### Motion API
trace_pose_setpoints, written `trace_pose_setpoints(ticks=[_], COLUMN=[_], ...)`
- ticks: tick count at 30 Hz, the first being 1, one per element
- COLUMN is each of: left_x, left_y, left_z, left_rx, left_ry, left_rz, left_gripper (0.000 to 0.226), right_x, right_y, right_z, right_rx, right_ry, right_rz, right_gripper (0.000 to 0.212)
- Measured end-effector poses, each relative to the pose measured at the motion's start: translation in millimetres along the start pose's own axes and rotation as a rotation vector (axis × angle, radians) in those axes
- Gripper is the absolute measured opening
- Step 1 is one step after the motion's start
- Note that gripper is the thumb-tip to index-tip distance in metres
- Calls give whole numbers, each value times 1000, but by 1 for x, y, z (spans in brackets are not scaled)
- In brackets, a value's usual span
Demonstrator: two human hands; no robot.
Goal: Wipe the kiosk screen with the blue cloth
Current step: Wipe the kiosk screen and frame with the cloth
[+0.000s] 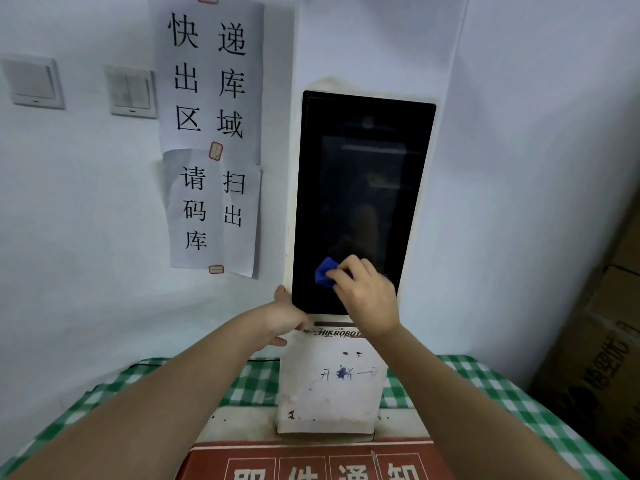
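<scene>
A tall white kiosk [329, 386] stands against the wall with a dark, unlit screen [360, 188]. My right hand [367, 296] presses a bunched blue cloth [325, 271] against the screen's lower part; most of the cloth is hidden under my fingers. My left hand [282, 317] grips the kiosk's left edge at the screen's bottom corner, thumb up along the side.
The kiosk stands on a table with a green checked cloth [249, 382]. A red sign [311, 462] lies in front of its base. Paper notices [211, 133] and two wall switches [131, 91] are to the left. Cardboard boxes [595, 358] stand at the right.
</scene>
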State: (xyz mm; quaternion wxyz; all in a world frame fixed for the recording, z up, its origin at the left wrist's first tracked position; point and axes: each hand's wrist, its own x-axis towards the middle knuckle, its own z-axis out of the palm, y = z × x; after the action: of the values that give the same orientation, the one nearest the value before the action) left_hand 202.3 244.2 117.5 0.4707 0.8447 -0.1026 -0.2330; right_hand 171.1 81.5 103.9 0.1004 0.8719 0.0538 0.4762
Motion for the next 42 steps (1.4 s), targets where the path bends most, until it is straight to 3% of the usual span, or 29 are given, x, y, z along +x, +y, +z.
trace_pose_setpoints(ticks=[4,9,12,17,23,27,32,35,42], left_x=[0,-3,-3,-4,-5,-9,-5,-5,-4], left_y=[0,2,3,6,4,5,4,5,2], left_z=[3,3,3,6,7,7,5,7,7], left_rx=[19,15,5,-13,-16,-12,-4,-8,-2], left_ry=[16,18,18,17,7,6,23,20,22], left_rz=[-9,-9,-18,-12,-13,-1,-12,-17,-15], left_gripper=[82,87,85,93,96,94,92,94,92], right_x=[-20,-42,-32,0,-37,-51,-18,-12,-61], right_y=[-4,-6,0,5,-4,-2,6,10,6], right_z=[12,14,10,0,20,20,4,5,24], right_rx=[-2,-38,-26,-19,-19,-8,74,60,5], right_ry=[-66,-291,-197,41,-102,-226,37,74,-180], right_rz=[-50,-222,-241,8,-69,-150,32,111,-29], right_gripper=[34,36,28,21,36,34,12,10,34])
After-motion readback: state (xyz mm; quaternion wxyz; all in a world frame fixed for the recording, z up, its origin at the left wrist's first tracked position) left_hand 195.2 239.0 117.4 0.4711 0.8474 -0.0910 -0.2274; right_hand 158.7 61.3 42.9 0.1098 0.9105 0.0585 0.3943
